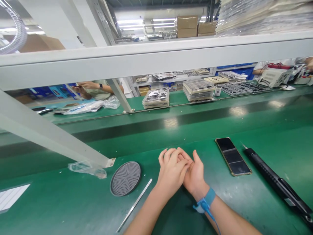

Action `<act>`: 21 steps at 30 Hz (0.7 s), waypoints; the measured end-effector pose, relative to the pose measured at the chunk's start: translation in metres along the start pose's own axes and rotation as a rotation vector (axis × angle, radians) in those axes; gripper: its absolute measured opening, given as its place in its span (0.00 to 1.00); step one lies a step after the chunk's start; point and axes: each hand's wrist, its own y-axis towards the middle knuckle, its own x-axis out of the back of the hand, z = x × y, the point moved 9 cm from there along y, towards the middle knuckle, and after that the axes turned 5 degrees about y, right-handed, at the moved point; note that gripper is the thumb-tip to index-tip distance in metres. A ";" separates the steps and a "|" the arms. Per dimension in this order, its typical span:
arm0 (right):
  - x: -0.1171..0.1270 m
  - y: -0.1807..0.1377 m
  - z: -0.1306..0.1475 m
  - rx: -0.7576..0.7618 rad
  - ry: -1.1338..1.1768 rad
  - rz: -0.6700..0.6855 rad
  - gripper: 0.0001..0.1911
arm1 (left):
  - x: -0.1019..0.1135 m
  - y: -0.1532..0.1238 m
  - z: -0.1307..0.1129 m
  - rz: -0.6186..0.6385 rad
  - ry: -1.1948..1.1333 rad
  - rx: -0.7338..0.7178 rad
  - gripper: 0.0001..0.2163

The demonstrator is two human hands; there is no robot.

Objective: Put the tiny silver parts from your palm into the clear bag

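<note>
Left hand (170, 169): fingers curled over cupped right hand (195, 173); grasp indeterminable. Round dish (125, 179): nine o'clock. Stacked trays (156, 105), eleven o'clock: dark parts (156, 94) inside.

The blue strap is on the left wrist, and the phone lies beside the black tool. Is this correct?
The side is wrong: in the head view, the blue strap is on the right wrist. The phone does lie beside the black tool.

The slim strip (134, 206) looks smooth metal, the tabletop (73, 204) glossy.
</note>
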 end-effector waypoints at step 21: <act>0.011 0.000 0.003 0.025 0.008 -0.091 0.33 | -0.045 -0.020 0.069 -0.142 -1.470 1.001 0.25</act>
